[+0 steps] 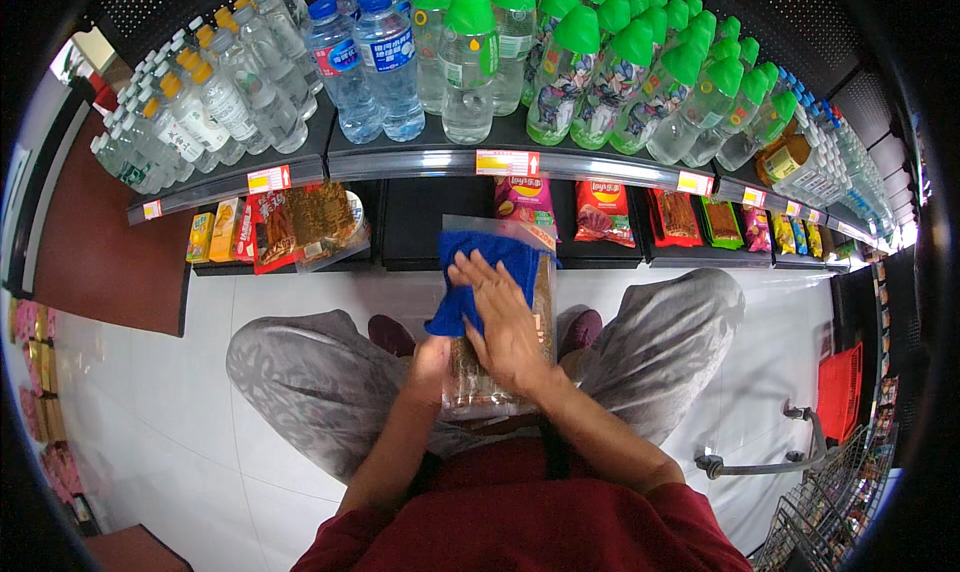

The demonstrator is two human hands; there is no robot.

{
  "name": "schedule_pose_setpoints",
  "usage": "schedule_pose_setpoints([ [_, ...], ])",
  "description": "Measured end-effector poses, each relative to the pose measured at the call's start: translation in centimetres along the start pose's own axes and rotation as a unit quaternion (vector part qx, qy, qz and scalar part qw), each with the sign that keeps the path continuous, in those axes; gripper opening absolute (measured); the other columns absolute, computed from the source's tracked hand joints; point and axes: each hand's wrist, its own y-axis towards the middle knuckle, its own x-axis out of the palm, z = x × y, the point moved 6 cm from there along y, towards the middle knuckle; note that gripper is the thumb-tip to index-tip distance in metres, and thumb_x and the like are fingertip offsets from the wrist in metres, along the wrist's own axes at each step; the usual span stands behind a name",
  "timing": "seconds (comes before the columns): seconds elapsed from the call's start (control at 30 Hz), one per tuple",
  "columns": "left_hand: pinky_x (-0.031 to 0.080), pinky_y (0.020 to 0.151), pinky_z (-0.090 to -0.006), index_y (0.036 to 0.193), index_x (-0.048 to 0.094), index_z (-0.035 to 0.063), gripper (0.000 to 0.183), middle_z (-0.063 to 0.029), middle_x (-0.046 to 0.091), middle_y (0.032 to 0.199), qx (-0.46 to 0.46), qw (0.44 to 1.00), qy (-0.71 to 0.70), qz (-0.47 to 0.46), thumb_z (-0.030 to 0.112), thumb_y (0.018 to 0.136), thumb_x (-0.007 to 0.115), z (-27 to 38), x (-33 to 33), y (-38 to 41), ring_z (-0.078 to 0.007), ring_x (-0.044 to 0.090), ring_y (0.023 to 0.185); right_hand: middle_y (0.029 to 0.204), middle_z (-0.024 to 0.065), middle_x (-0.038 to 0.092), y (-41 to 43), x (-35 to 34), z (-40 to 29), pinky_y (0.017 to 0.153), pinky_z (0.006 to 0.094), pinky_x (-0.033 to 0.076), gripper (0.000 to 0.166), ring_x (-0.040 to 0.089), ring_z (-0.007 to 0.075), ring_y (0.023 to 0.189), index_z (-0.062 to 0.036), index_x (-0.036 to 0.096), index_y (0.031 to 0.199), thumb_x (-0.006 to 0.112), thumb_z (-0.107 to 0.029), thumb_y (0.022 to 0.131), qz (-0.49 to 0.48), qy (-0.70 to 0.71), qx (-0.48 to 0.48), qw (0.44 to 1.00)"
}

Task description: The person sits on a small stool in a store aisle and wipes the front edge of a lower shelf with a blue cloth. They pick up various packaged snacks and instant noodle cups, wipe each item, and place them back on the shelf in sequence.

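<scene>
A clear plastic packet (486, 381) with brown contents lies upright before me, between my knees. Its left edge is in the grip of my left hand (430, 366), whose fingers are mostly hidden behind it. Across the packet's upper part is spread a blue cloth (480, 261), bunched at its lower left corner. My right hand (501, 313) presses the cloth against the packet with its fingers laid over it; the hand is slightly blurred.
A black shelf (420, 156) ahead carries green-capped bottles (469, 69) and water bottles (386, 69). Below it are chip bags (604, 212) and flat snack packets (319, 216). At right stand a wire cart (806, 516) and a red basket (838, 392). A brown panel (112, 264) rises at left.
</scene>
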Motion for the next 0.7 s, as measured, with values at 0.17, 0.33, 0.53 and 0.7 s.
schedule_pose_setpoints([
  [0.17,0.048,0.094,-0.0442,0.135,0.044,0.0076,0.05,-0.0123,0.056,0.126,-0.078,0.992,0.043,0.086,0.042,0.1,0.04,-0.8,1.0,-0.9,-0.0261,0.058,0.11,0.134,0.0256,0.048,1.5,1.2,7.3,0.108,0.0449,0.033,0.042,0.044,0.0406,0.126,0.0058,0.048,0.128,0.055,-0.009,0.089,0.076,-0.04,0.12,0.989],
  [0.33,0.05,0.089,-0.042,0.132,0.049,0.0067,0.05,-0.0117,0.058,0.121,-0.079,0.985,0.026,0.152,0.043,0.097,0.047,-0.7,-2.4,-0.4,-0.0258,0.06,0.105,0.124,0.0328,0.051,-1.8,2.3,9.0,0.1,0.0447,0.038,0.042,0.049,0.0474,0.114,0.0088,0.048,0.125,0.048,-0.022,0.097,0.0,0.038,0.248,0.968],
  [0.53,0.049,0.091,-0.0461,0.132,0.047,0.0046,0.056,-0.0159,0.056,0.124,-0.007,0.978,0.061,0.201,0.046,0.094,0.05,0.1,-4.4,-1.1,-0.0295,0.058,0.109,0.143,0.0187,0.041,-6.2,4.0,2.2,0.113,0.0498,0.024,0.04,0.034,0.034,0.137,0.0026,0.047,0.128,0.056,-0.01,0.091,-0.034,0.052,0.075,0.995],
  [0.7,0.046,0.093,-0.0521,0.134,0.045,0.0048,0.058,-0.0183,0.053,0.128,0.006,0.989,-0.035,0.142,0.048,0.095,0.046,1.6,-5.8,-0.9,-0.0338,0.054,0.113,0.148,0.01,0.038,-7.7,4.0,-1.1,0.115,0.0506,0.021,0.05,0.029,0.0284,0.141,-0.0035,0.044,0.132,0.062,-0.005,0.085,-0.131,0.067,-0.011,0.989],
])
